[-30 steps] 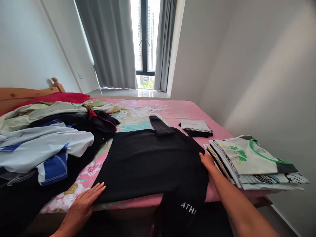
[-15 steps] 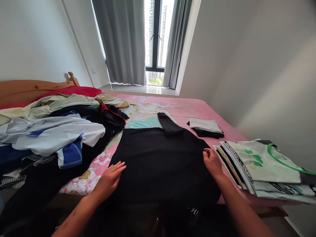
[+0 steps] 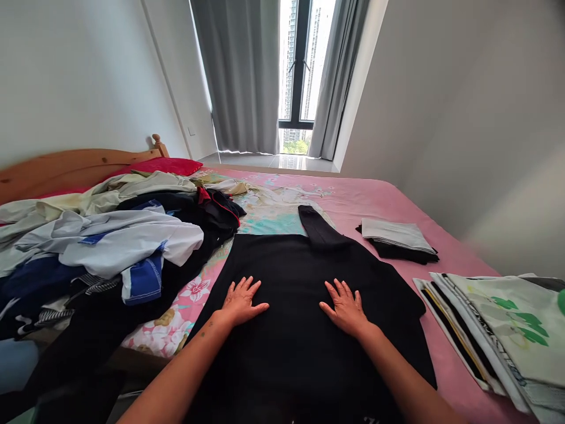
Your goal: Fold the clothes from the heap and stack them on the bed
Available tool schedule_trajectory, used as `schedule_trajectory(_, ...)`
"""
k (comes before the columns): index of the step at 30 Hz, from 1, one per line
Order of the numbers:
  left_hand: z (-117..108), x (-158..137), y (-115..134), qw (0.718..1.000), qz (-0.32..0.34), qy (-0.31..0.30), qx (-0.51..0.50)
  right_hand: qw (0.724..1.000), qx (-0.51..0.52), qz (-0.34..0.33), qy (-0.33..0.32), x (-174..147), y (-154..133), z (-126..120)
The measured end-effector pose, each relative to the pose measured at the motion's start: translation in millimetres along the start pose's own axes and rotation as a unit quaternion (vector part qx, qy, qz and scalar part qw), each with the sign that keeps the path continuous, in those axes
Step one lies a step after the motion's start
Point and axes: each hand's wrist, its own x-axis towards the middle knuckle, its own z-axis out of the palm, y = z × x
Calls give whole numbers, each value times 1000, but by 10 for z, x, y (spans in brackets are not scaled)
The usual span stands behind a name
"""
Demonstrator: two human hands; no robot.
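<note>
A black long-sleeved garment (image 3: 291, 265) lies spread on the bed in front of me, one sleeve (image 3: 320, 227) pointing away toward the window. My left hand (image 3: 242, 301) rests flat on its left part with fingers spread. On the right part my right hand (image 3: 345, 307) lies palm down, fingers also apart. Neither hand grips the cloth. At the bottom edge a bit of white lettering shows on the black fabric; the garment's near end is dark and hard to make out.
A loose heap of clothes with a white and blue shirt (image 3: 128, 235) lies on the left. To the right sit a small folded grey and black pile (image 3: 397, 235) and a larger folded stack (image 3: 503, 330). The pink bed (image 3: 379, 197) reaches toward the window.
Both hands have moved inward from the garment's side edges and now lie flat on it. The garment's right side is spread wider. The view has shifted slightly left.
</note>
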Motion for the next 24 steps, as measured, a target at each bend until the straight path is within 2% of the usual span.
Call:
schedule_trajectory(3,-149,253,58,1000,16,23,-12,999,17,-9,44,153,-36,-130)
schedule_trajectory(5,-178,418,26,999,9,40,-5,996,12,-16,82,253,-21,-120)
schedule_trajectory(10,47,566,-278,994,-98,38,26,995,-38,-7,92,333,132,175)
schedule_trajectory(13,92,596,-380,994,-98,41,30,993,-47,-12,108,314,174,265)
schedule_trajectory(16,-38,747,-408,995,-90,30,26,992,-55,-13,115,312,172,266)
schedule_trajectory(20,-199,1122,-449,997,-61,45,23,990,-63,-17,122,327,174,277)
schedule_trajectory(24,-164,1531,-587,998,-53,39,16,989,-62,-28,134,334,191,316)
